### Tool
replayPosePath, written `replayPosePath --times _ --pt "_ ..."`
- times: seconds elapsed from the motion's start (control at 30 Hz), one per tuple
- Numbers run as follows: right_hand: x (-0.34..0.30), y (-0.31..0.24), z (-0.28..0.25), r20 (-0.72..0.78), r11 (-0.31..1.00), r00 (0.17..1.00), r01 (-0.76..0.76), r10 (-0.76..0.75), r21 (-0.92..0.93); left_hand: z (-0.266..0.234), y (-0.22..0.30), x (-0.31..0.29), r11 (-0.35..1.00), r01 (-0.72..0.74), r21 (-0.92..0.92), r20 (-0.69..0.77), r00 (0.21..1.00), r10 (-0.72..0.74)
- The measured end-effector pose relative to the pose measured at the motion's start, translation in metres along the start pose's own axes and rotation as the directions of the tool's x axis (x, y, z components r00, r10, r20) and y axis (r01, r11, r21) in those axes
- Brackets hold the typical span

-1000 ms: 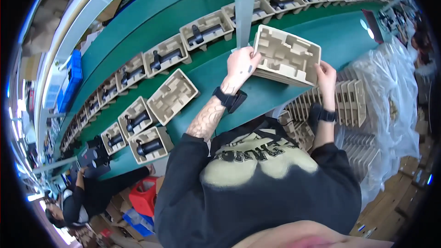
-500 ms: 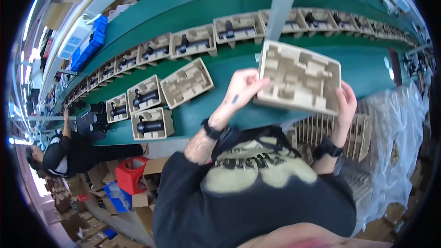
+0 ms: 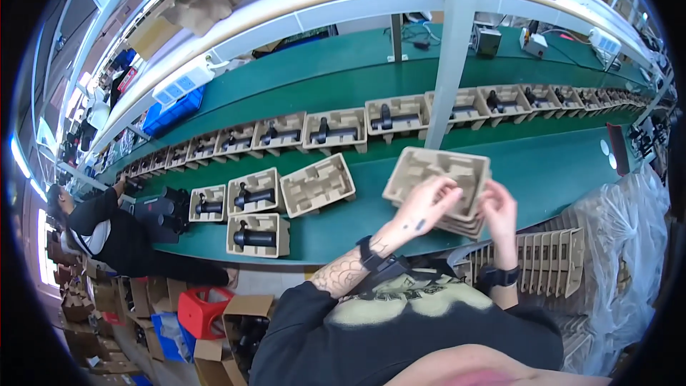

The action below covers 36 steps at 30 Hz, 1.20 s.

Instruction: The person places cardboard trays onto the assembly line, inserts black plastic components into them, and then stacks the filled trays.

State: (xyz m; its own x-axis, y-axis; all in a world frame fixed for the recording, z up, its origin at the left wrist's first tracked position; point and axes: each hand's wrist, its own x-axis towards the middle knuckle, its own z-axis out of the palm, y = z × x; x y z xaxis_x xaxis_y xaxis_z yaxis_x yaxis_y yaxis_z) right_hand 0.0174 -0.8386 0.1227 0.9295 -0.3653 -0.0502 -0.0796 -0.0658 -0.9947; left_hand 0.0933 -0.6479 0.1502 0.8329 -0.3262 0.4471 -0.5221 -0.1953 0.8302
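A stack of tan molded-pulp trays (image 3: 407, 164) lies on the green bench in front of me, the top one with nothing in it. My left hand (image 3: 429, 201) hovers over its near part, fingers loosely bent and holding nothing. Beside the right edge of the stack is my right hand (image 3: 499, 207), fingers apart and loosely curved, close to the rim. To the left lies another tray (image 3: 318, 184) without contents. Next to that, a few trays hold black cylindrical parts with a side knob, such as the black part (image 3: 255, 238) in the nearest one.
A long row of filled trays (image 3: 334, 130) runs across the bench behind a grey upright post (image 3: 454, 50). Below the bench edge at right stand nested trays (image 3: 539, 264) beside clear plastic sheeting (image 3: 622, 236). A co-worker (image 3: 93, 221) is at far left, near a red stool (image 3: 202, 312).
The tray both hands held up now rests low on a stack. My left hand has come off its left edge and over it. The view has tilted up, showing more of the shelf.
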Motion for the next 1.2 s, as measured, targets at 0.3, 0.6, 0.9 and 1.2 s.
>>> replayPosePath --times 0.3,0.6,0.9,1.2 --pt "-0.014 -0.016 0.015 0.59 0.469 0.71 0.701 -0.384 -0.538 0.003 -0.027 -0.002 0.968 0.148 0.201 0.309 0.929 -0.206" --pt "0.005 0.004 0.032 0.706 0.461 0.655 0.731 -0.268 -0.503 -0.001 -0.025 -0.02 0.93 0.206 0.305 0.291 0.91 -0.297" --pt "0.018 0.012 -0.008 0.572 0.678 0.791 0.544 -0.217 -0.494 -0.069 0.003 -0.012 0.924 0.264 -0.277 -0.077 0.952 -0.295" --pt "0.054 0.084 -0.103 0.487 0.697 0.873 0.342 0.012 -0.63 -0.118 0.023 -0.073 0.787 0.27 0.554 0.25 0.848 -0.467"
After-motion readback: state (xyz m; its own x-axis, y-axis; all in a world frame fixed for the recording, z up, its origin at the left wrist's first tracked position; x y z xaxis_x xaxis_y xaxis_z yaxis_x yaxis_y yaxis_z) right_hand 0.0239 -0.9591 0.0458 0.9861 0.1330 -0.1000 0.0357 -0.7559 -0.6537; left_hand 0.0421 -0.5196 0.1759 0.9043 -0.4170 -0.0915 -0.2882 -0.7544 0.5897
